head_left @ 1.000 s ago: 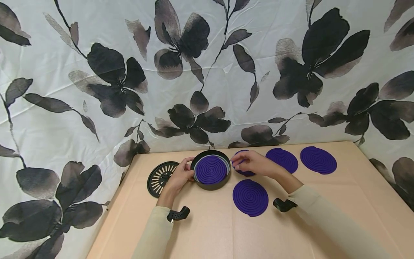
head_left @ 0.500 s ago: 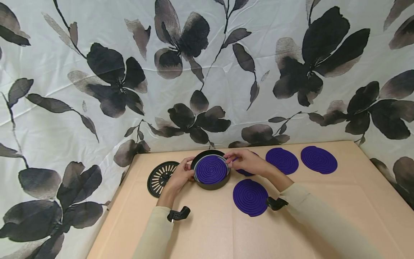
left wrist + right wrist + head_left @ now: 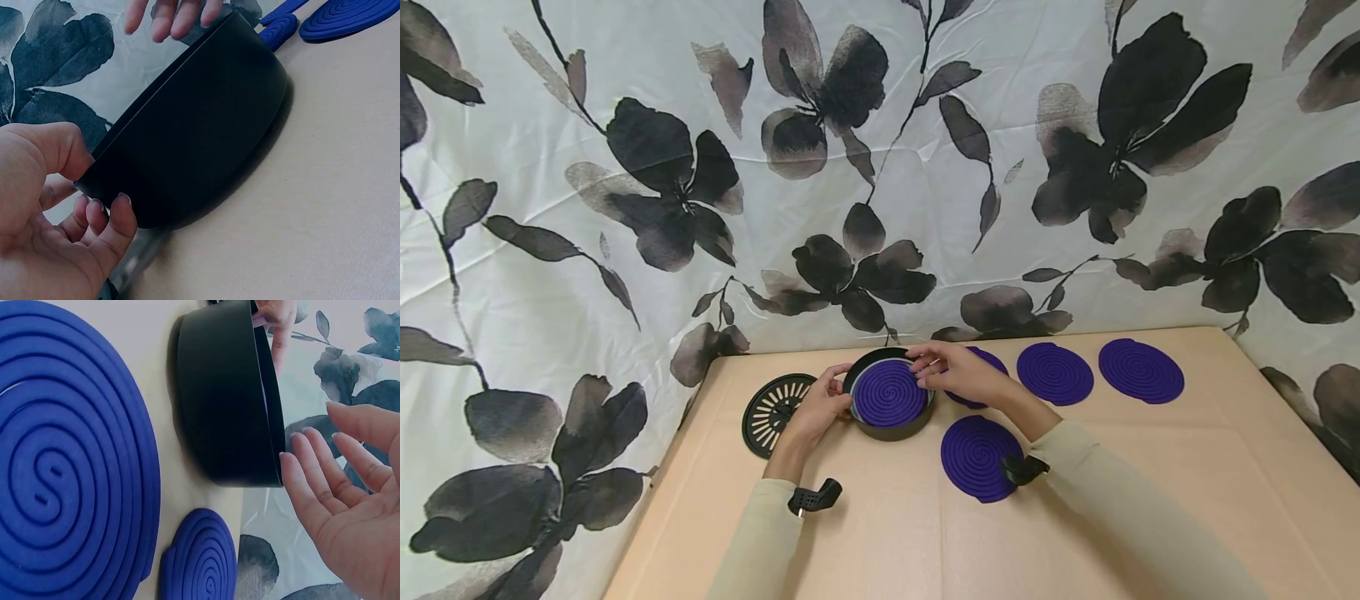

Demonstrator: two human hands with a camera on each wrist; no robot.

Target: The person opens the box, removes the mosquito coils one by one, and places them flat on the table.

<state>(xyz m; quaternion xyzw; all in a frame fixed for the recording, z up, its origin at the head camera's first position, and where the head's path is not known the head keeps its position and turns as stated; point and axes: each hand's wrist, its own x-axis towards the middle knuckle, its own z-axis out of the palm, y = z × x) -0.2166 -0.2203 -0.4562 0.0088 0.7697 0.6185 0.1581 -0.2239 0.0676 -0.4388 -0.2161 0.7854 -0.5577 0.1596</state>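
In the head view a round black tin point(image 3: 889, 432) stands near the table's far edge, with a purple mosquito coil point(image 3: 887, 396) lying inside it. My left hand point(image 3: 815, 408) pinches the tin's left rim, thumb inside and fingers against the outer wall, as the left wrist view shows. Over the tin's right rim hovers my right hand point(image 3: 958, 372), its fingers loosely extended and holding nothing. In the right wrist view its fingertips point(image 3: 286, 462) are close to the rim; I cannot tell if they touch it. The coil inside is hidden in both wrist views.
A black slotted lid point(image 3: 762, 417) lies left of the tin, partly behind my left hand. Several more purple coils lie to the right: one nearer me point(image 3: 970, 458), others along the far edge point(image 3: 1054, 373). A patterned cloth point(image 3: 970, 208) hangs behind the table point(image 3: 887, 517).
My right hand has moved left, from over a coil on the table to the tin's right rim, and its fingers have loosened. The left hand keeps its grip on the tin.
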